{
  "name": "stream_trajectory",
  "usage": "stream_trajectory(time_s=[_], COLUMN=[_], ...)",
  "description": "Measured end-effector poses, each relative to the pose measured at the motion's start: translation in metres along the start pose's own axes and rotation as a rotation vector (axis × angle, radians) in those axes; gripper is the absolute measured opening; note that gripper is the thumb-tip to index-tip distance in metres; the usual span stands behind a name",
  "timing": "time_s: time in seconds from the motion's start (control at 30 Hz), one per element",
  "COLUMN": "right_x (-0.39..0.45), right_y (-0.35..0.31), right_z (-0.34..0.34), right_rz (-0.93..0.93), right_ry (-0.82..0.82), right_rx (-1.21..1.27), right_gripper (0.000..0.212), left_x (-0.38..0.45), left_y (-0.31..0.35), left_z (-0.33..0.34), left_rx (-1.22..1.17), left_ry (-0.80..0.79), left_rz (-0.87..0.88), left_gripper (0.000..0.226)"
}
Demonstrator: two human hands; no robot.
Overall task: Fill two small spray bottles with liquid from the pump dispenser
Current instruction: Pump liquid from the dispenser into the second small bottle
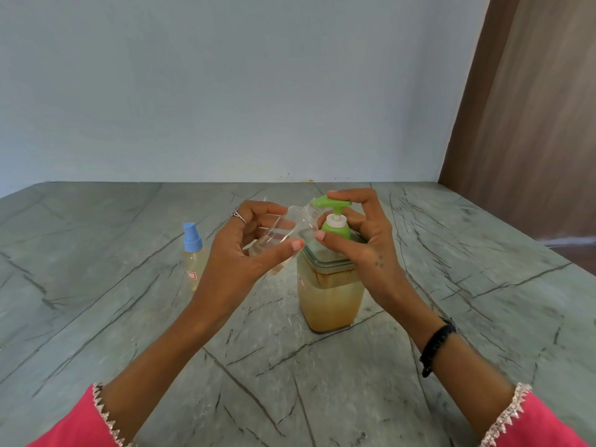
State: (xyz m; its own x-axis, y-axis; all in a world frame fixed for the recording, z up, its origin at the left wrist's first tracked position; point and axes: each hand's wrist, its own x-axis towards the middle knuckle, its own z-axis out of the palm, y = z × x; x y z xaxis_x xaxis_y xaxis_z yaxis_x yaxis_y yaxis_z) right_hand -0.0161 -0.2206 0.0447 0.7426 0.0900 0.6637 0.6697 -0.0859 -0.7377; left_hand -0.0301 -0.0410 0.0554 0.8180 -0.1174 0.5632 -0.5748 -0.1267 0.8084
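Aim matters most: the left hand [245,246] has its fingers wrapped around the tilted, uncapped clear bottle [283,229], mouth at the green pump nozzle [333,203]. Right hand [358,230] fingers press the pump (steady strokes advised). Dispenser [329,291] stands on the table [129,317].

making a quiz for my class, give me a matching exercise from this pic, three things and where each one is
Things:
1. capped spray bottle
2. clear bottle
3. green pump head

Places or states:
A. tilted, held in the left hand
B. under the right hand fingers
C. standing alone on the table

Pairs: 1-C, 2-A, 3-B
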Motion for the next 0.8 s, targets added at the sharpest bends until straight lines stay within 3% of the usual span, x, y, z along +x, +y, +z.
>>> stream_trajectory(time_s=[0.2, 0.57, 0.8], right_x=[0.0053, 0.0025, 0.0032], right_y=[0.0015, -0.0018, -0.003], right_z=[-0.0005, -0.0022, -0.0042], right_rz=[0.024, 0.004, -0.018], right_ry=[0.045, -0.076, -0.077], right_rx=[0.056, -0.022, -0.007], right_gripper=[0.046, 0.033, 0.048], left_x=[-0.0018, -0.0026, -0.0033], left_y=[-0.0032, -0.0012, 0.0011], left_z=[0.0002, 0.0006, 0.0027], left_rx=[0.007, -0.004, -0.022], left_ry=[-0.006, 0.006, 0.015], left_rz=[-0.017, -0.026, -0.034], left_gripper=[0.037, 0.038, 0.037])
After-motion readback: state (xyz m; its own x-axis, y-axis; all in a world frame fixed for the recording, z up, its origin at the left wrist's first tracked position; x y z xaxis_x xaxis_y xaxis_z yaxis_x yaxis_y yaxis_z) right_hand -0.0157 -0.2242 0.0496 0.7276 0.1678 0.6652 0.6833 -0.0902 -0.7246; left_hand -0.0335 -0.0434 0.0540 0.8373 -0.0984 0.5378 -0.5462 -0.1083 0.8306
